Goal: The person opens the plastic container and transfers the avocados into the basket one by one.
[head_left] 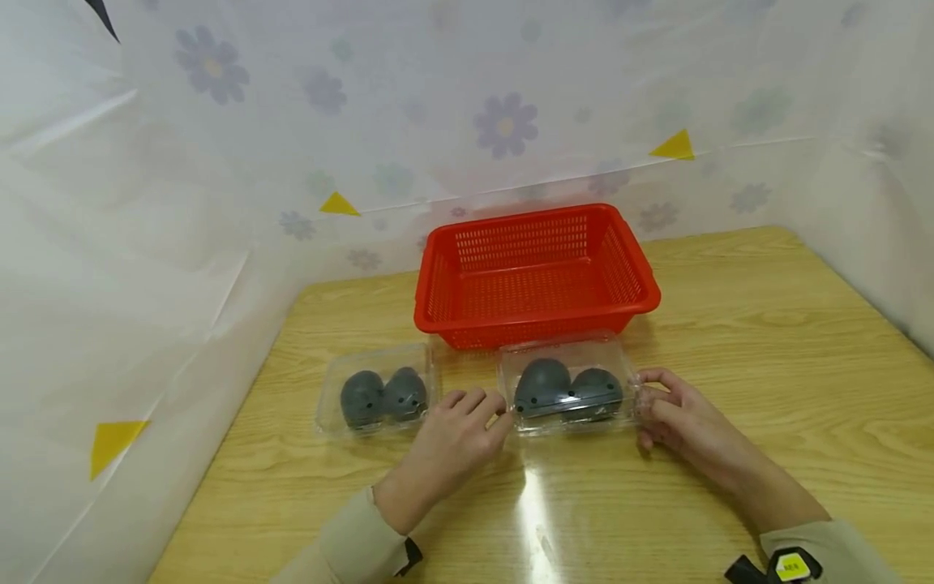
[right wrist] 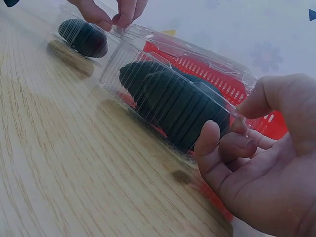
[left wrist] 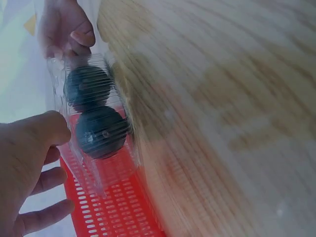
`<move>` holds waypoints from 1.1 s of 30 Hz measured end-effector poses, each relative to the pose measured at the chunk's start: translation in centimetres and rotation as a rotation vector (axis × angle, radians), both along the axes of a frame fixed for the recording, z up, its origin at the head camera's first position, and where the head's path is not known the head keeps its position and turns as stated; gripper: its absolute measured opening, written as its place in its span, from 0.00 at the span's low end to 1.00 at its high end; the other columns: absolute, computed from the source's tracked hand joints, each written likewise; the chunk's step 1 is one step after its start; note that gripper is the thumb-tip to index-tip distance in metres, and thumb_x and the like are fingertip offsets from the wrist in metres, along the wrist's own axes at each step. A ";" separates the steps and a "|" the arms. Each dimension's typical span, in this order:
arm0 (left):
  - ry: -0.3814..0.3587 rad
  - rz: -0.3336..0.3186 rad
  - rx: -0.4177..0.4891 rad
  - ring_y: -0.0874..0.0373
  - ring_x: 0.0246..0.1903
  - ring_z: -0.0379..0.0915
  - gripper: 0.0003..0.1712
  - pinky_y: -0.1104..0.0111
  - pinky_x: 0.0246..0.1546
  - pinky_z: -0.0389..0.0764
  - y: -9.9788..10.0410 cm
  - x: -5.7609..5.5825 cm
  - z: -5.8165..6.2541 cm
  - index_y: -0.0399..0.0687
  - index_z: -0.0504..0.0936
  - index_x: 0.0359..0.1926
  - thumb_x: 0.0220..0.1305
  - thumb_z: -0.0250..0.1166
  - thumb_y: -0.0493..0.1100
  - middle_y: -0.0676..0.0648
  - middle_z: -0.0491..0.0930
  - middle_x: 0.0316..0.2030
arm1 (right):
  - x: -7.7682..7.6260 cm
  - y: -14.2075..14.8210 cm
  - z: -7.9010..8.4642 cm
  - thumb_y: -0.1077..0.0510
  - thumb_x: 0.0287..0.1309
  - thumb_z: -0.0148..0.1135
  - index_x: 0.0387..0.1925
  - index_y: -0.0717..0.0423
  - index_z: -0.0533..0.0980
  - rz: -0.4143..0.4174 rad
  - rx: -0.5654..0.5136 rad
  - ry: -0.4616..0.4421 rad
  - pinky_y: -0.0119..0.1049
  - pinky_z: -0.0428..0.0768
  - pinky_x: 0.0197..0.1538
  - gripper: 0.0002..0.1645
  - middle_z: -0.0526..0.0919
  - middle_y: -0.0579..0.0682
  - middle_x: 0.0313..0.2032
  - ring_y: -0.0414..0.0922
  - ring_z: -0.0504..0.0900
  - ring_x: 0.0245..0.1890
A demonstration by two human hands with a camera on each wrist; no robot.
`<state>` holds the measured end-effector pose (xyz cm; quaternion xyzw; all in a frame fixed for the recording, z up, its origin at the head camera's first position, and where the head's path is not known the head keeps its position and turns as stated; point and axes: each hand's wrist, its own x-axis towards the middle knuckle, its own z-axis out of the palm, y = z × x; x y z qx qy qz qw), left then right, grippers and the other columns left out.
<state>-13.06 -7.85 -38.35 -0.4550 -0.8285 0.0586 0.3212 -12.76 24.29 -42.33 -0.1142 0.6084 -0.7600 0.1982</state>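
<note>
A clear plastic clamshell box (head_left: 569,405) with two dark green, avocado-like fruits (head_left: 543,385) inside lies in front of the red basket. My right hand (head_left: 693,430) grips its right end, thumb on the rim and fingers curled at the end wall (right wrist: 217,143). At the other end, my left hand (head_left: 460,434) pinches the box's left corner (right wrist: 118,28) between thumb and finger. Its remaining fingers hang loosely curled, free of the box in the left wrist view. The lid lies over the fruits; whether it is fastened I cannot tell.
A second clear box (head_left: 328,405) holding two similar dark fruits (head_left: 362,397) sits left of my left hand. Behind both boxes stands a red plastic basket (head_left: 540,320), nothing visible in it. The wooden table (head_left: 766,341) ends at a flower-printed white curtain (head_left: 409,105).
</note>
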 end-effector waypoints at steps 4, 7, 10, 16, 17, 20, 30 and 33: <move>0.029 -0.063 0.005 0.58 0.32 0.73 0.14 0.67 0.32 0.77 0.3 -0.2 0.4 0.53 0.79 0.33 0.60 0.47 0.34 0.53 0.76 0.33 | -0.1 0.2 0.0 0.68 0.61 0.42 0.54 0.64 0.50 0.000 0.000 0.002 0.43 0.76 0.29 0.21 0.70 0.45 0.28 0.44 0.73 0.26; 0.062 -0.109 0.010 0.59 0.31 0.73 0.18 0.68 0.33 0.77 0.7 -0.3 0.9 0.53 0.79 0.30 0.63 0.44 0.33 0.53 0.77 0.33 | -0.1 0.3 0.0 0.68 0.61 0.41 0.53 0.64 0.50 0.001 0.005 0.003 0.43 0.76 0.29 0.21 0.71 0.46 0.29 0.44 0.73 0.26; 0.106 -0.145 0.001 0.60 0.32 0.73 0.19 0.68 0.35 0.78 1.0 -0.3 1.6 0.53 0.80 0.28 0.64 0.45 0.32 0.54 0.77 0.32 | -0.1 0.4 -0.1 0.68 0.61 0.41 0.53 0.63 0.50 0.015 -0.012 0.012 0.43 0.76 0.28 0.20 0.71 0.47 0.30 0.44 0.73 0.26; 0.167 -0.157 -0.069 0.60 0.39 0.75 0.17 0.68 0.42 0.78 1.4 -0.1 2.6 0.49 0.81 0.32 0.65 0.46 0.31 0.52 0.77 0.38 | -0.2 0.4 0.0 0.69 0.61 0.41 0.53 0.63 0.50 0.029 -0.021 0.010 0.43 0.76 0.29 0.20 0.71 0.48 0.31 0.45 0.73 0.26; 0.168 -0.160 -0.077 0.60 0.40 0.75 0.17 0.69 0.43 0.78 1.4 -0.1 2.6 0.49 0.81 0.34 0.65 0.46 0.31 0.51 0.77 0.39 | -0.2 0.4 0.0 0.69 0.60 0.41 0.53 0.63 0.50 0.031 -0.013 0.010 0.43 0.76 0.29 0.21 0.71 0.48 0.31 0.45 0.73 0.26; 0.185 -0.175 -0.086 0.60 0.41 0.76 0.16 0.71 0.44 0.77 1.4 -0.1 2.6 0.46 0.81 0.37 0.65 0.45 0.31 0.49 0.78 0.42 | -0.2 0.4 0.1 0.69 0.60 0.41 0.54 0.64 0.49 0.038 -0.001 0.016 0.44 0.75 0.29 0.22 0.70 0.48 0.30 0.45 0.72 0.26; 0.158 -0.185 -0.039 0.59 0.41 0.76 0.19 0.73 0.43 0.78 1.0 -0.4 2.4 0.41 0.80 0.39 0.66 0.41 0.30 0.46 0.77 0.42 | -0.1 0.4 0.0 0.70 0.62 0.40 0.53 0.65 0.48 0.132 -0.054 0.066 0.43 0.74 0.28 0.20 0.69 0.49 0.29 0.46 0.70 0.25; 0.152 -0.174 -0.013 0.59 0.40 0.77 0.19 0.73 0.41 0.78 0.8 -0.6 2.3 0.40 0.79 0.40 0.67 0.40 0.31 0.45 0.77 0.43 | -0.1 0.3 -0.2 0.71 0.62 0.39 0.52 0.64 0.50 0.173 -0.101 0.097 0.42 0.73 0.27 0.18 0.68 0.49 0.29 0.47 0.69 0.25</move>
